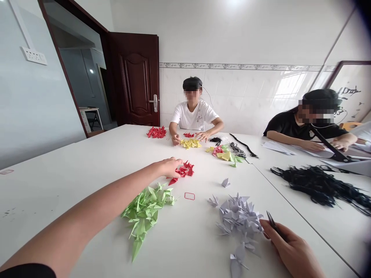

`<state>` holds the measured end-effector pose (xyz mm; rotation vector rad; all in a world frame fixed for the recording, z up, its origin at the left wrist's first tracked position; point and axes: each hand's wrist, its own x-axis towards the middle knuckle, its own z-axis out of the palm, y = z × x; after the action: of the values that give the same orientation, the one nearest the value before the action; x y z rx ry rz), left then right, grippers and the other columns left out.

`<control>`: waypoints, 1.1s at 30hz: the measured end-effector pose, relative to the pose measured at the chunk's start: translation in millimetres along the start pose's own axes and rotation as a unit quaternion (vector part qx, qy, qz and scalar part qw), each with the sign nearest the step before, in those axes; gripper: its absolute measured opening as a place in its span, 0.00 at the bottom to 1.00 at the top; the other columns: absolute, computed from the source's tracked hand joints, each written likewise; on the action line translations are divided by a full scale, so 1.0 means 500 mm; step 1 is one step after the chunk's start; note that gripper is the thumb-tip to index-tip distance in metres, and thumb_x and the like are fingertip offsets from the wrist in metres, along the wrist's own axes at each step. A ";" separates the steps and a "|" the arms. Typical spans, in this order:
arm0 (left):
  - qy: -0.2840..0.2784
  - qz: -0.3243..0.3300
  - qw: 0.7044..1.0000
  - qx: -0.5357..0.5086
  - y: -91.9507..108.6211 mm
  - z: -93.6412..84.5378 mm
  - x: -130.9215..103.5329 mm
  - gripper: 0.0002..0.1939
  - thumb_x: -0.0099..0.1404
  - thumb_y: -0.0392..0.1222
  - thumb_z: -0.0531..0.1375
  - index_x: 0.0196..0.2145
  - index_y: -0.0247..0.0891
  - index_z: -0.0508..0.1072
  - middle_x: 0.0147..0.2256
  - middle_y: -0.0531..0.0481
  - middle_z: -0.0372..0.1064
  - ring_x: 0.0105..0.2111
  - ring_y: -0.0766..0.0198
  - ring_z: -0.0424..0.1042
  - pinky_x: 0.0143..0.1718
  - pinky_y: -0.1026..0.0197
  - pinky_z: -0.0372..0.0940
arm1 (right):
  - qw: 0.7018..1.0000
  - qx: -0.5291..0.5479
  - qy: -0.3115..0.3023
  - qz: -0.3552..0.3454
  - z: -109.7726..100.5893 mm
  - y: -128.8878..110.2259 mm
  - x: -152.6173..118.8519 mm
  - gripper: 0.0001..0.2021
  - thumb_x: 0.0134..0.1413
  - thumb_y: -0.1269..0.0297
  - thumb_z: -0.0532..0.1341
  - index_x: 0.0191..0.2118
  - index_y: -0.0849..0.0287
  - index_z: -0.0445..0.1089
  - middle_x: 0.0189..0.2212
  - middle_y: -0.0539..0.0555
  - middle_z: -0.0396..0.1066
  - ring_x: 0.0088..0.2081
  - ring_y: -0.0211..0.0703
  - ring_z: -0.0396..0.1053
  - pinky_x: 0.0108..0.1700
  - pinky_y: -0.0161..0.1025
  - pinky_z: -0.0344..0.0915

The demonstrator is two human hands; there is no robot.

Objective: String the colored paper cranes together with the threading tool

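Note:
My left hand (171,167) reaches out over the left side of a small pile of red paper cranes (186,169); its fingers are partly spread and touch or hover just above the pile. Below my left forearm lies a heap of green paper cranes (146,208). At the lower right, my right hand (290,245) is closed around dark tweezers (271,222), whose tips point up and away. The thumb and fingertips rest beside the right edge of a heap of pale lilac cranes (239,214). One lilac crane (225,182) lies apart behind that heap.
Across the white table (95,154), a person (195,116) handles yellow cranes (190,143), near more red cranes (156,132). Mixed coloured cranes (224,153) and cords lie right of them. Black strands (319,183) spread at the right, before another person (298,127) with papers.

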<state>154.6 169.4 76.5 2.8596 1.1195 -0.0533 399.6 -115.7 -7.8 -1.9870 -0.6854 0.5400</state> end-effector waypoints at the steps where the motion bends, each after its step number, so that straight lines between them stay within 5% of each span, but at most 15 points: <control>1: -0.013 -0.013 1.000 -0.009 -0.008 0.002 -0.013 0.39 0.49 0.51 0.61 0.58 0.47 0.54 0.50 0.43 0.61 0.42 0.53 0.69 0.38 0.59 0.65 | 1.000 -0.001 0.003 -0.001 0.000 -0.001 0.000 0.24 0.38 0.44 0.61 0.36 0.60 0.74 0.26 0.53 0.74 0.28 0.47 0.70 0.25 0.33 0.63; 6: -0.034 -0.040 0.997 -0.055 -0.012 0.031 -0.018 0.43 0.44 0.45 0.64 0.58 0.49 0.53 0.49 0.44 0.62 0.35 0.56 0.72 0.31 0.61 0.66 | 1.000 -0.001 -0.002 -0.013 0.003 0.001 0.003 0.24 0.37 0.43 0.60 0.33 0.59 0.74 0.26 0.53 0.75 0.30 0.48 0.71 0.25 0.32 0.64; 15: 0.050 -0.111 0.983 -0.140 0.012 0.051 0.094 0.41 0.52 0.49 0.58 0.60 0.36 0.46 0.58 0.36 0.50 0.52 0.53 0.63 0.47 0.62 0.61 | 0.999 0.004 -0.035 -0.002 0.005 0.031 0.023 0.31 0.39 0.38 0.57 0.41 0.59 0.71 0.29 0.52 0.74 0.34 0.49 0.70 0.29 0.32 0.64; 24: 0.095 -0.116 0.974 -0.170 0.092 0.128 0.088 0.49 0.48 0.55 0.62 0.62 0.50 0.39 0.64 0.44 0.16 0.61 0.38 0.38 0.57 0.45 0.45 | 1.000 -0.004 -0.025 0.003 0.000 0.031 0.023 0.29 0.40 0.39 0.58 0.41 0.59 0.72 0.30 0.53 0.74 0.34 0.50 0.70 0.31 0.35 0.63; 28: 0.123 -0.153 0.968 -0.159 0.116 0.147 0.145 0.41 0.55 0.56 0.56 0.62 0.53 0.39 0.64 0.49 0.17 0.60 0.34 0.40 0.56 0.41 0.41 | 1.000 -0.009 -0.018 -0.002 0.001 0.026 0.017 0.28 0.41 0.39 0.58 0.40 0.59 0.72 0.28 0.52 0.73 0.33 0.47 0.69 0.31 0.34 0.62; 33: 0.144 -0.186 0.961 -0.146 0.100 0.145 0.223 0.39 0.57 0.57 0.54 0.62 0.53 0.40 0.65 0.51 0.20 0.59 0.36 0.44 0.57 0.42 0.41 | 1.000 -0.011 -0.023 -0.001 0.007 0.014 0.006 0.26 0.44 0.40 0.57 0.40 0.58 0.71 0.29 0.50 0.73 0.35 0.45 0.68 0.33 0.33 0.60</control>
<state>269.6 202.5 0.4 2.4165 1.5565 0.4810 401.7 -114.3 -15.7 -1.9993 -0.7234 0.5805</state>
